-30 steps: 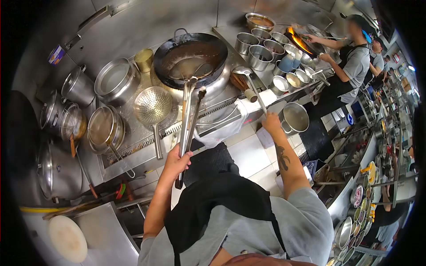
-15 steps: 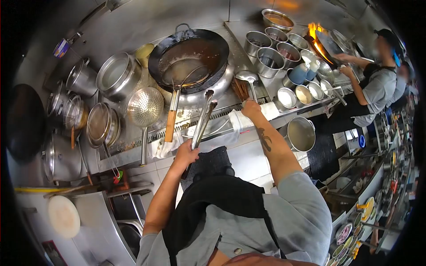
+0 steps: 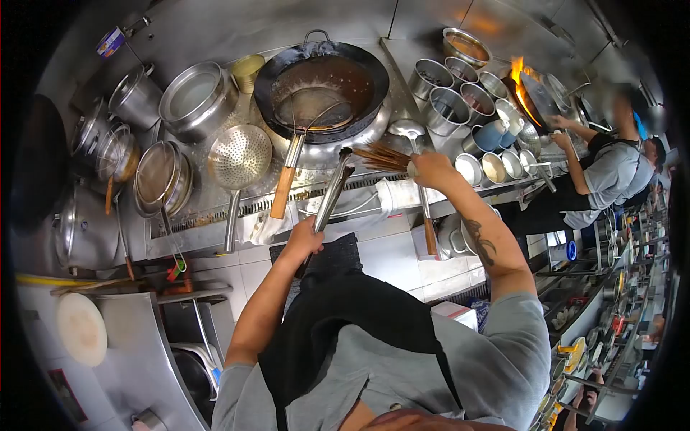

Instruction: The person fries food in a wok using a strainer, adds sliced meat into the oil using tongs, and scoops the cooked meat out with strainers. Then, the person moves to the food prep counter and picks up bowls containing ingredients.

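Note:
My left hand [image 3: 305,238] is closed round long metal tongs [image 3: 333,192], whose dark tips point up past the stove's front edge. My right hand [image 3: 434,172] grips a bamboo wok brush [image 3: 382,158] with its bristles pointing left, close to the tong tips. Behind that hand lies a ladle [image 3: 407,128], its wooden handle hanging over the edge. A large black wok [image 3: 368,79] sits on the burner beyond both hands. In it rests a wire strainer [image 3: 295,149] with a wooden handle. Left of this is a perforated skimmer [image 3: 241,154].
Several metal pots [image 3: 447,111] and sauce bottles [image 3: 492,134] stand at the right. A co-worker [image 3: 611,158] holds a flaming wok [image 3: 535,90] there. A stockpot [image 3: 198,104] and stacked strainers [image 3: 159,179] fill the left side. White cloths [image 3: 402,194] hang along the front rail.
The brush has swung from pointing up to pointing left, nearer the tong tips. The ladle's wooden handle has come into view below my right hand. The whole view has shifted slightly.

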Motion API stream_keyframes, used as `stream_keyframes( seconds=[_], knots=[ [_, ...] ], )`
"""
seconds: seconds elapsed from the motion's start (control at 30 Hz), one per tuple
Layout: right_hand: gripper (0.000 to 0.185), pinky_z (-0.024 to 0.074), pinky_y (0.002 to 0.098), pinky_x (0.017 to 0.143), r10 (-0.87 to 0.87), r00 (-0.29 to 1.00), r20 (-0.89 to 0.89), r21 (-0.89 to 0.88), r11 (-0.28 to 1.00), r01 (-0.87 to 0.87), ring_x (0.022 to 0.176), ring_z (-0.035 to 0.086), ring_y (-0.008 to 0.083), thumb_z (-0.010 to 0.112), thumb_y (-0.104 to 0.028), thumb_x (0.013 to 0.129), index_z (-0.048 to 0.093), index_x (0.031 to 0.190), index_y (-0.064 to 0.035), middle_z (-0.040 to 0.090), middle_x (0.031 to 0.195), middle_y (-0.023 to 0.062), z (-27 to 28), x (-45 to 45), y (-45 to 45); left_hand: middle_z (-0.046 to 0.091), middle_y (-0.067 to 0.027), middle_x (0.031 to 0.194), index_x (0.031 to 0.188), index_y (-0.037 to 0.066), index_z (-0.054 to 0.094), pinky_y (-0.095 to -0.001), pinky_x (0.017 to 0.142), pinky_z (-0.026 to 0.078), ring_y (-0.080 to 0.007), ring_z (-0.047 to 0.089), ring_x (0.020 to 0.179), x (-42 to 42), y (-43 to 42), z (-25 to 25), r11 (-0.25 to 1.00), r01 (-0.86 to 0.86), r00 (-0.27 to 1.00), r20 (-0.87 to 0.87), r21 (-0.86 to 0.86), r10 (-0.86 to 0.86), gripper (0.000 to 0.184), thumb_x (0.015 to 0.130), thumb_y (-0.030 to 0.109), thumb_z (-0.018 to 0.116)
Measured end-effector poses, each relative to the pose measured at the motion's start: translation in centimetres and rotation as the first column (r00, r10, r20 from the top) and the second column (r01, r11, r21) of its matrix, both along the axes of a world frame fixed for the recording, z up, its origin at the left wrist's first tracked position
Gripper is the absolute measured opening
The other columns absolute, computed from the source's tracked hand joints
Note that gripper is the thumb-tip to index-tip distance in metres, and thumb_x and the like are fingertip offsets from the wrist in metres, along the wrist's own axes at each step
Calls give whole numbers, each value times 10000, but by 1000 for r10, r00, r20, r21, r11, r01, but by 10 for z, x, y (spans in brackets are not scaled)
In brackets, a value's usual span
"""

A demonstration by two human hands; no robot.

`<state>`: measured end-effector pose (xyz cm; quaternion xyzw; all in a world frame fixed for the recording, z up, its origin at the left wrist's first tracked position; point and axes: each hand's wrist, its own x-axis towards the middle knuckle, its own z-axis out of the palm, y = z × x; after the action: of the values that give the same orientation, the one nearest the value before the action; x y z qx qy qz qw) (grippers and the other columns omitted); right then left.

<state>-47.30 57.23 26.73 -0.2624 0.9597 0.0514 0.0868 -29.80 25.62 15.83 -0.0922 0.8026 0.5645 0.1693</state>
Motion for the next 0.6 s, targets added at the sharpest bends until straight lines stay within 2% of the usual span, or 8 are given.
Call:
stream_keyframes(
  seconds=[0.07,0.17,0.2,0.3,0.4,0.5,0.6],
  knots=[
    [222,522,435,761,127,991,-27,10,992,-127,907,641,343,538,-138,777,667,930,-44,659,932,192,11,6,-11,587,-117,589,975,-50,531,-296,427,483,-174,616,496,-1,1,3,1000,1,1000,13,8,-1,210,782,34,534],
    [182,524,436,756,156,986,-66,44,987,-153,889,645,349,557,-120,764,680,883,-58,665,908,173,2,10,-33,595,-121,621,986,-52,534,-295,422,484,-176,620,501,-2,2,5,1000,-3,999,37,16,3,221,781,31,533],
    [167,523,435,757,177,978,-110,-21,983,-180,876,651,343,571,-123,756,683,857,-52,668,893,167,-15,7,-35,597,-121,632,990,-53,535,-294,421,484,-177,620,502,-2,3,4,1000,-2,999,36,24,1,225,781,29,532],
    [406,519,432,775,218,975,43,116,968,-221,921,626,344,645,-162,721,573,1090,-8,626,962,193,-48,-10,-43,592,-105,669,1019,-39,535,-285,418,483,-176,624,519,-8,3,3,1000,13,997,69,21,-14,235,805,54,557],
    [368,516,433,789,16,988,153,109,994,-33,945,622,344,618,-158,738,583,1073,-9,628,979,209,-51,-22,-38,590,-107,660,1008,-44,534,-296,419,487,-183,626,518,-9,0,12,1000,30,995,91,0,-30,230,791,34,541],
    [348,513,429,803,-3,998,66,55,998,-1,955,622,342,605,-161,740,595,1052,-7,633,1003,209,-48,-16,-38,595,-121,656,1002,-51,536,-306,419,489,-188,625,512,-8,0,18,999,41,996,84,8,-42,233,779,14,525],
    [191,528,429,758,139,989,-52,-57,988,-141,895,657,332,594,-126,743,687,878,-28,679,912,173,-28,9,-50,599,-130,664,1004,-54,540,-307,416,487,-190,624,512,-7,-2,9,999,37,996,81,20,-39,233,781,11,527]
  ],
)
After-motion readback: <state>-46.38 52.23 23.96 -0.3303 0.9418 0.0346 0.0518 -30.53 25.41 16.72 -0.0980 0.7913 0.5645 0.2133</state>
